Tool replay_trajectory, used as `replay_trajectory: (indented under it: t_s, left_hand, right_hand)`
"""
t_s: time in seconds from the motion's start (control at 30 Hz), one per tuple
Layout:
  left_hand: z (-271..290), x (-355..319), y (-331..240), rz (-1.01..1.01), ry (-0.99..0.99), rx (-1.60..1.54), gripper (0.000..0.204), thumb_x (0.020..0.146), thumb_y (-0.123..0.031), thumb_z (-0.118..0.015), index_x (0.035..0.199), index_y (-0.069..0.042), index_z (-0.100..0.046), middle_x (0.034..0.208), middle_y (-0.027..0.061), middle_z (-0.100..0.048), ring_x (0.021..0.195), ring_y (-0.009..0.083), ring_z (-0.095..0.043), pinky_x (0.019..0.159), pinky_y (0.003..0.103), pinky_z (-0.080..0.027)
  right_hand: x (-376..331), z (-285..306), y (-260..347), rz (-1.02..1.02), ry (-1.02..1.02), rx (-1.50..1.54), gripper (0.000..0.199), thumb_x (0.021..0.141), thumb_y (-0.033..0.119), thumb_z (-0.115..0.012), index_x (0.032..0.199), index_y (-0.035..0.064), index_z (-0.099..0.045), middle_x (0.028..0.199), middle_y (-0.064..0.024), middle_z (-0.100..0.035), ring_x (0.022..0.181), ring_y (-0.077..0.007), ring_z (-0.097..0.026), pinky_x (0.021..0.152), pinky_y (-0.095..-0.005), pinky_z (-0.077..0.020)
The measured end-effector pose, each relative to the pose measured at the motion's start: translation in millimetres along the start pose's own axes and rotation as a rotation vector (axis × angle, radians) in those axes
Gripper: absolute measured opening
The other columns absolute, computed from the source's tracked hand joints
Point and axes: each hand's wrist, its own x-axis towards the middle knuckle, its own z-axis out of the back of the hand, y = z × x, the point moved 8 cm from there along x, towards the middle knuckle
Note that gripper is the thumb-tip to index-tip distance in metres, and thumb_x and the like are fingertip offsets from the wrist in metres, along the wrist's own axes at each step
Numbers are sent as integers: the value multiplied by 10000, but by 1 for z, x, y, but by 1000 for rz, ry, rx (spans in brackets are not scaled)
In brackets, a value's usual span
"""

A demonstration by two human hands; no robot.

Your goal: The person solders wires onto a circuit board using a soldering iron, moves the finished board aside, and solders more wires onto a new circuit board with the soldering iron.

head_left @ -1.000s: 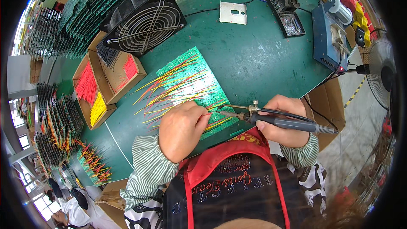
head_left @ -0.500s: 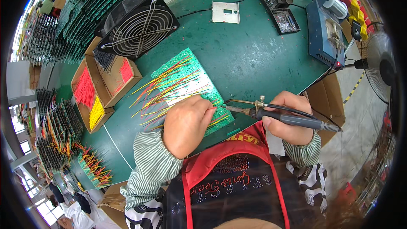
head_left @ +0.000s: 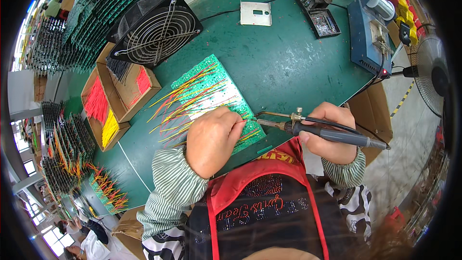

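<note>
A green circuit board panel [head_left: 232, 94] lies slanted on the green table in front of me, with red, yellow and dark wires [head_left: 185, 97] running out to its left. Over its near part my left hand [head_left: 211, 139] is closed in a pinch, a thin red wire [head_left: 242, 121] showing at the fingertips. My right hand [head_left: 332, 132] grips a soldering iron [head_left: 325, 133] with a thin metal feed tube fixed along it. The iron's tip meets the board's right edge, close to the left fingertips. Whether the tip touches the wire is too small to tell.
Left of the board stands a cardboard box [head_left: 126, 110] of red, yellow and dark wires, behind it a black fan [head_left: 159, 29]. A blue soldering station [head_left: 368, 38] with a solder spool sits far right, beside a black tray [head_left: 323, 23]. Racked boards [head_left: 98, 14] fill the left.
Both hands and the soldering iron stay almost in place, with only a slight shift of the right hand. In the far lower left, people in the background have moved.
</note>
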Motion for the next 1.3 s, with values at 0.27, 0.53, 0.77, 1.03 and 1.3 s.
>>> replay_trajectory:
  t_s: [0.27, 0.53, 0.77, 1.03, 1.3]
  left_hand:
    - [46, -31, -10, 0, -78, 105, 86, 780, -47, -680, 859, -14, -675, 780, 117, -631, 703, 280, -629, 632, 348, -495]
    - [23, -80, 17, 140, 31, -102, 85, 764, -15, -702, 825, 12, -648, 731, 101, -602, 594, 202, -586, 541, 296, -467]
    - [16, -80, 25, 171, 46, -151, 74, 776, -29, -699, 801, 14, -644, 707, 92, -581, 559, 180, -565, 520, 289, -450]
    - [13, -82, 26, 232, 36, -149, 69, 796, -86, -666, 793, -24, -638, 738, 96, -603, 655, 283, -600, 575, 370, -469]
    - [18, -79, 20, 184, -1, -97, 72, 763, -35, -701, 789, -1, -643, 681, 89, -571, 534, 186, -547, 497, 297, -433]
  right_hand:
    - [-10, -3, 10, 72, 32, 19, 168, 701, 103, -731, 749, 25, -590, 565, -28, -589, 474, -112, -579, 459, -242, -436]
    - [-16, -47, 27, 118, 203, 112, 165, 677, 91, -742, 725, 42, -591, 531, -41, -575, 446, -173, -583, 436, -287, -433]
    - [-16, -64, 28, 144, 221, 74, 166, 685, 98, -738, 729, 51, -585, 538, -52, -582, 454, -184, -593, 439, -293, -439]
    - [-13, -68, 24, 74, 229, 113, 167, 687, 98, -737, 731, 49, -584, 548, -57, -591, 460, -185, -602, 440, -291, -444]
    - [-11, -59, 26, 98, 220, 89, 170, 680, 94, -739, 722, 49, -581, 546, -53, -589, 460, -181, -596, 440, -289, -434]
